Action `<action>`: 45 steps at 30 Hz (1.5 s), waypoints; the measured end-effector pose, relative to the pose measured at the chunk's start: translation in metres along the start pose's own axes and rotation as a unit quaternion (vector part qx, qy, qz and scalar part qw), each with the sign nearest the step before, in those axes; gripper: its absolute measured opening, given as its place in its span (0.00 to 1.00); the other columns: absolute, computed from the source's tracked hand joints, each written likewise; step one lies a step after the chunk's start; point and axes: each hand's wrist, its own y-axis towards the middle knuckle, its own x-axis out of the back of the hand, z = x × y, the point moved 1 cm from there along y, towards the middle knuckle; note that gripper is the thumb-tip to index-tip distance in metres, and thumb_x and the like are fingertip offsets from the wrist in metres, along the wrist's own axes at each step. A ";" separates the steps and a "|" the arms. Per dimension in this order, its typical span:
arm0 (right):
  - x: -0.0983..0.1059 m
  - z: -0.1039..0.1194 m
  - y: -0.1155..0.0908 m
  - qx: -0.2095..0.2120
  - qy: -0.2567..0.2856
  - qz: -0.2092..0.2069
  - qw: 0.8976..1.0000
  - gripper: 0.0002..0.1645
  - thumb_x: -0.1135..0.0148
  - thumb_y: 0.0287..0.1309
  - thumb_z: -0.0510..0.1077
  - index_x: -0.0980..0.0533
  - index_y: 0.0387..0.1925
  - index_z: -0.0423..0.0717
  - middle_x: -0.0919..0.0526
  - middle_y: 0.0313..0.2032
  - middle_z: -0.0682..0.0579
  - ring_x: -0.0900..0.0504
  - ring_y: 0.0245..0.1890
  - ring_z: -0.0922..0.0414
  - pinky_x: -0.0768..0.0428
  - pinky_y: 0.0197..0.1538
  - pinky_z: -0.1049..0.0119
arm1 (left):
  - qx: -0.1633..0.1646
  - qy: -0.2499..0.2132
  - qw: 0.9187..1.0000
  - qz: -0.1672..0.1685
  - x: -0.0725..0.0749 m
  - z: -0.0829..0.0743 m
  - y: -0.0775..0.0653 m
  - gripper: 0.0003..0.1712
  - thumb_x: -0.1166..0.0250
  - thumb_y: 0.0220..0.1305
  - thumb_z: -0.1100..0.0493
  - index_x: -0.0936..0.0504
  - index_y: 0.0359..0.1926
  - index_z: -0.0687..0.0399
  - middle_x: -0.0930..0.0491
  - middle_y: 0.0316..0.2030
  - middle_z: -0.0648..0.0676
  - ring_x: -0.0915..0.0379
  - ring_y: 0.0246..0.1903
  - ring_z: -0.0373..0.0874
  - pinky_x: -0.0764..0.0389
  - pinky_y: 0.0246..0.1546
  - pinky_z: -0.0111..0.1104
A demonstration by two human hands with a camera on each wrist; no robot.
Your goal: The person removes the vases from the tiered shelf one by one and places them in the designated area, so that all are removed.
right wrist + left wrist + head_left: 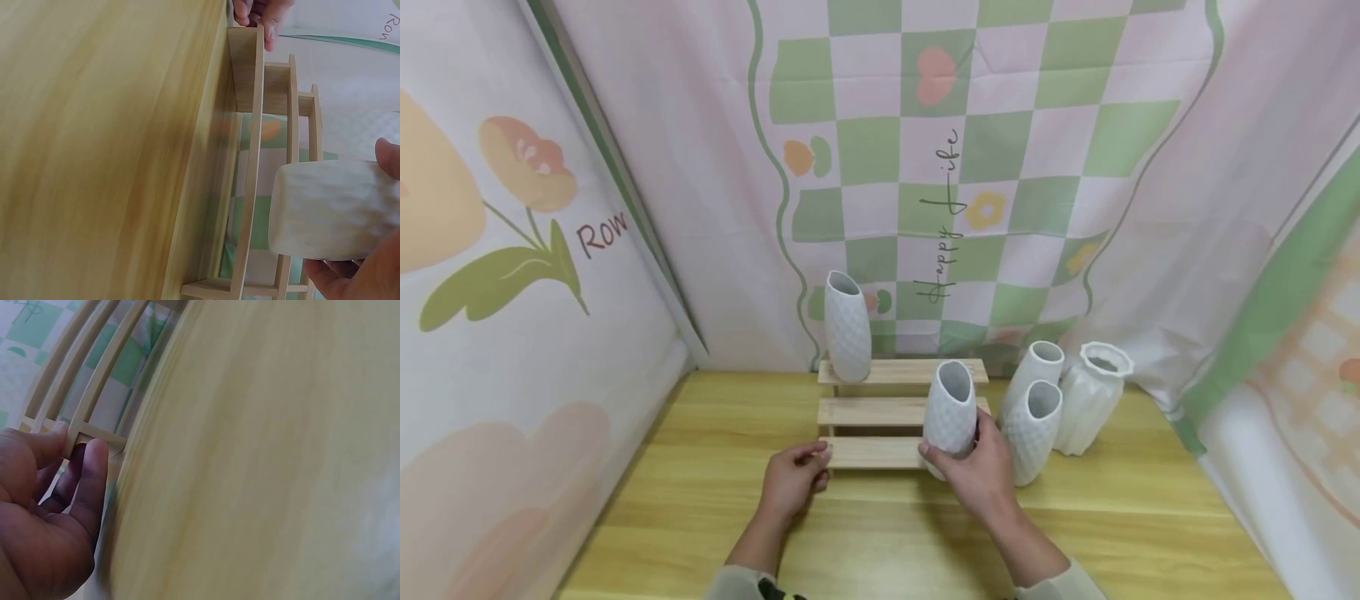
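Note:
My right hand (987,477) grips a white textured vase (947,421) with a slanted mouth, thumb on one side and fingers round the other. The vase is held upright in front of the right part of a three-tier wooden stand (872,452). In the right wrist view its base (281,209) hangs above the lowest slat. With thumb and fingers, my left hand (792,482) pinches the left end of that slat; the left wrist view shows the fingertips (94,462) under its corner. Another white vase (848,337) stands at the left of the top tier.
Right of the stand are two more slant-mouthed white vases (1032,442) and, beside them, a fluted white vase (1090,400) with a scalloped rim. A patterned cloth (865,150) hangs close behind the stand. All stand on a wood-grain table (700,500).

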 end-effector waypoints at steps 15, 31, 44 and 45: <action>0.014 -0.006 -0.012 -0.014 -0.025 0.003 1.000 0.59 0.11 0.37 0.57 0.32 0.67 0.39 0.20 0.58 0.36 0.21 0.58 0.39 0.21 0.61 0.39 | 0.004 0.010 1.000 0.001 0.000 0.003 0.002 0.18 0.27 0.67 0.59 0.14 0.53 0.64 0.17 0.35 0.61 0.16 0.31 0.47 0.08 0.34 0.36; 0.032 -0.015 -0.026 -0.016 -0.040 0.001 0.999 0.56 0.13 0.41 0.59 0.30 0.65 0.37 0.20 0.55 0.36 0.20 0.56 0.40 0.20 0.58 0.41 | 0.001 0.018 1.000 0.002 0.001 0.002 0.001 0.19 0.27 0.67 0.58 0.14 0.54 0.64 0.16 0.36 0.62 0.16 0.31 0.47 0.09 0.34 0.35; 0.043 -0.023 -0.036 -0.013 -0.063 0.000 0.998 0.54 0.13 0.42 0.59 0.29 0.65 0.39 0.18 0.52 0.38 0.19 0.53 0.41 0.20 0.56 0.44 | 0.015 0.011 1.000 0.003 0.000 0.003 0.003 0.19 0.27 0.67 0.58 0.14 0.55 0.62 0.17 0.38 0.62 0.16 0.32 0.47 0.08 0.36 0.36; 0.043 -0.023 -0.037 -0.013 -0.065 0.001 0.998 0.55 0.14 0.42 0.60 0.29 0.65 0.38 0.18 0.52 0.38 0.19 0.53 0.42 0.20 0.55 0.44 | 0.015 0.012 1.000 0.003 0.001 0.003 0.003 0.19 0.27 0.67 0.58 0.14 0.54 0.62 0.17 0.37 0.62 0.16 0.32 0.47 0.08 0.35 0.36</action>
